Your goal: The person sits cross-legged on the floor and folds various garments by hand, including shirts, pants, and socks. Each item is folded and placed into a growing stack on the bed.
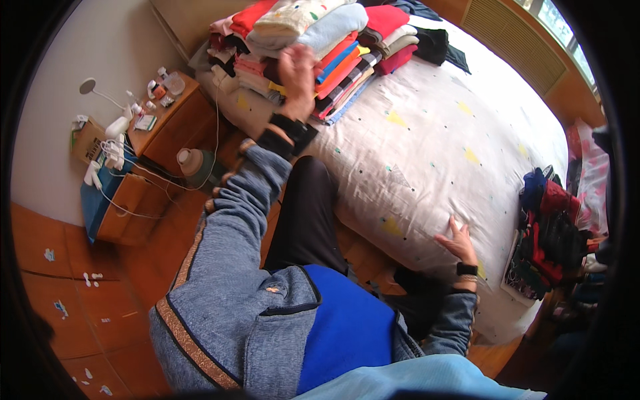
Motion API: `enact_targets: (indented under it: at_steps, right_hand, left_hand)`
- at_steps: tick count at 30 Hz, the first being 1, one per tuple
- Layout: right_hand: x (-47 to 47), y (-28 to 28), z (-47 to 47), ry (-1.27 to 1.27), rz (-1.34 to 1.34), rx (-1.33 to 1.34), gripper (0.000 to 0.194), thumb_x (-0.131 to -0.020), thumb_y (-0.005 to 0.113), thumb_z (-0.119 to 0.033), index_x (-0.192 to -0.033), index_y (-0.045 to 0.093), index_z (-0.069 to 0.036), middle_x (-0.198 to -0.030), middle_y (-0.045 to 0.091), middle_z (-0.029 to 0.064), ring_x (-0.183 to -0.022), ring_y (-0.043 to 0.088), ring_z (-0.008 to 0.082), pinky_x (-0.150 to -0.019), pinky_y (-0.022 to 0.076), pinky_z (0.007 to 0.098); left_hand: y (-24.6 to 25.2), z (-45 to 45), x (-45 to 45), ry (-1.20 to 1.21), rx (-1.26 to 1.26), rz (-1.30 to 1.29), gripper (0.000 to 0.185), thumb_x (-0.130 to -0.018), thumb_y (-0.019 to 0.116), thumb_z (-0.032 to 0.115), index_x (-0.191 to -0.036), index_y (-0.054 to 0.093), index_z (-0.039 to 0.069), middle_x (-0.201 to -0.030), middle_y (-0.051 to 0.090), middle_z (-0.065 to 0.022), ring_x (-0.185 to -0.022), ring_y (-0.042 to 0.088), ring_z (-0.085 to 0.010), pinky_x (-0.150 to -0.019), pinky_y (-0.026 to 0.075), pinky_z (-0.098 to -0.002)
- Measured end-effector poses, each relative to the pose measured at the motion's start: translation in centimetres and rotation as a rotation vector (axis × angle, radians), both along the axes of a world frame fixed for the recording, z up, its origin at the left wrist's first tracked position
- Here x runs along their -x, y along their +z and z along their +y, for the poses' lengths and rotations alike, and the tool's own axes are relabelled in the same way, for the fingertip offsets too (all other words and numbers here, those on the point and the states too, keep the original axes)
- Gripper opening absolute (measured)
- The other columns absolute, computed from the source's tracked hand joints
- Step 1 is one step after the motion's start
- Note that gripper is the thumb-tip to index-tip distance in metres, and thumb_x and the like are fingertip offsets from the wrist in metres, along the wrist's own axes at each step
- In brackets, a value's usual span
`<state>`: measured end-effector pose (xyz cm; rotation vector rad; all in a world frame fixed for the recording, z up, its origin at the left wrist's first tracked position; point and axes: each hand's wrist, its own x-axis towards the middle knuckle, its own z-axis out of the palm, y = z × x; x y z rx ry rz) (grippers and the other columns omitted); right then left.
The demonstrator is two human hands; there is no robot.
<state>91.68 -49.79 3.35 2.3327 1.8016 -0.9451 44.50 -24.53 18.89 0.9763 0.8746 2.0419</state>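
My left hand [299, 75], blurred, is raised at the near side of a tall stack of folded clothes [337, 70]. Whether it touches the stack, and how its fingers are set, I cannot tell. Light blue and cream folded pieces [295, 25] lie on top of that stack, with orange, blue and black-and-white checked layers below. My right hand [460, 242] rests with fingers spread on the patterned bedsheet [425, 145], near the bed's front edge. Nothing is in it. Dark bands circle both wrists.
A shorter folded pile [395, 40] and dark garments [440, 47] lie farther back. Dark and red clothes [545, 225] are heaped at the right. To the left stand a wooden nightstand [170, 117] with bottles, a power strip with white cables [115, 150] and a large flask [192, 162].
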Motion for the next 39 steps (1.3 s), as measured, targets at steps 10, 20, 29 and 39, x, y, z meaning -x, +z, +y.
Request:
enact_targets:
  at_steps: [10,20,29,39]
  right_hand:
    - [4.2,-2.7,-1.6,-0.16,-0.269,-0.189,0.128,-0.059,0.091,-0.047,-0.157,0.011,-0.032,-0.159,0.003,0.0313,-0.146,0.009,0.0512,-0.098,0.0321,0.0754]
    - [4.7,-2.4,-1.5,-0.2,-0.298,-0.168,0.125,-0.059,0.09,-0.05,-0.157,0.014,-0.034,-0.161,0.003,0.0281,-0.148,0.008,0.047,-0.1,0.032,0.0737]
    - [4.6,-2.9,-1.8,-0.204,-0.313,-0.187,0.125,-0.059,0.089,-0.051,-0.157,0.013,-0.035,-0.161,0.005,0.028,-0.148,0.009,0.0461,-0.101,0.03,0.0737]
    - [4.5,-3.3,-1.7,-0.192,-0.341,-0.231,0.124,-0.058,0.089,-0.052,-0.156,0.016,-0.035,-0.161,0.006,0.0276,-0.148,0.011,0.0451,-0.1,0.0306,0.074]
  left_hand:
    - [6.2,8.4,10.6,0.045,0.336,0.137,0.053,-0.074,0.085,0.041,-0.108,0.066,0.006,-0.093,0.07,-0.0051,-0.07,0.064,-0.0182,-0.058,0.052,-0.0329]
    - [9.0,11.9,6.5,0.096,-0.021,0.356,0.042,-0.075,0.082,0.013,-0.108,0.064,-0.005,-0.101,0.068,-0.0089,-0.083,0.065,-0.0194,-0.074,0.054,-0.0321]
    - [10.7,6.8,1.5,0.095,0.167,0.236,0.05,-0.067,0.084,-0.007,-0.11,0.06,-0.012,-0.106,0.068,-0.0176,-0.086,0.07,-0.0264,-0.069,0.063,-0.0362]
    - [4.7,0.1,-9.4,0.199,-0.695,1.064,0.03,-0.08,0.073,0.004,-0.107,0.061,0.001,-0.098,0.065,-0.009,-0.085,0.065,-0.0211,-0.074,0.053,-0.0329]
